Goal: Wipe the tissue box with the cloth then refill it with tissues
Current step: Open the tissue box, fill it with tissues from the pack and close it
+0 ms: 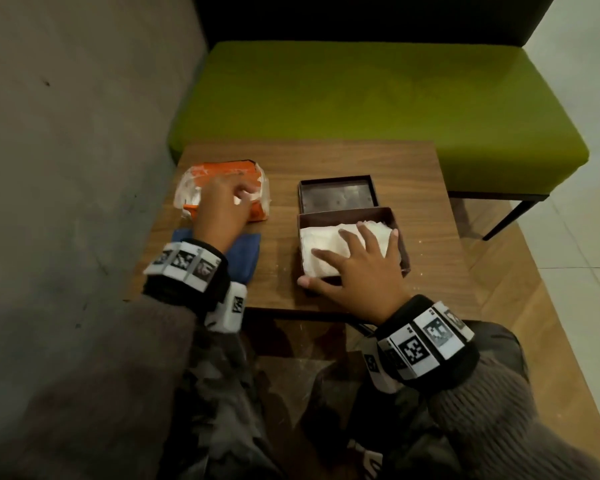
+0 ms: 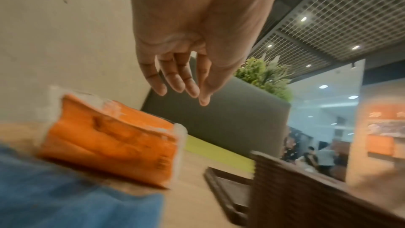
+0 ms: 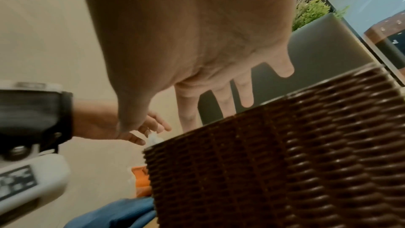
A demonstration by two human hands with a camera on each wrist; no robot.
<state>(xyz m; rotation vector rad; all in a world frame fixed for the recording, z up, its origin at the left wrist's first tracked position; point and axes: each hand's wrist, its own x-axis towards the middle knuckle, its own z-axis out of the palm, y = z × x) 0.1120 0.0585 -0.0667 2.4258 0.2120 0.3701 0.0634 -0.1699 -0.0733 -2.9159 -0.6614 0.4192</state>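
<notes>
The brown woven tissue box point(image 1: 404, 251) stands open on the wooden table point(image 1: 326, 157), with white tissues point(image 1: 323, 242) inside. My right hand point(image 1: 357, 268) lies flat on those tissues with straight fingers, its thumb outside the front left corner of the box point(image 3: 285, 153). The lid point(image 1: 338, 197) lies upturned just behind the box. At the left sits an orange tissue pack point(image 1: 222, 168), torn open. My left hand point(image 1: 222, 209) hovers over the pack point(image 2: 114, 141), fingers loosely extended and holding nothing. A blue cloth point(image 1: 248, 254) lies under my left wrist.
A green bench point(image 1: 361, 98) with a dark backrest stands behind the table. A grey wall point(image 1: 66, 133) runs close along the left. My knees are under the table's near edge. White crumbs dot the tabletop near the box.
</notes>
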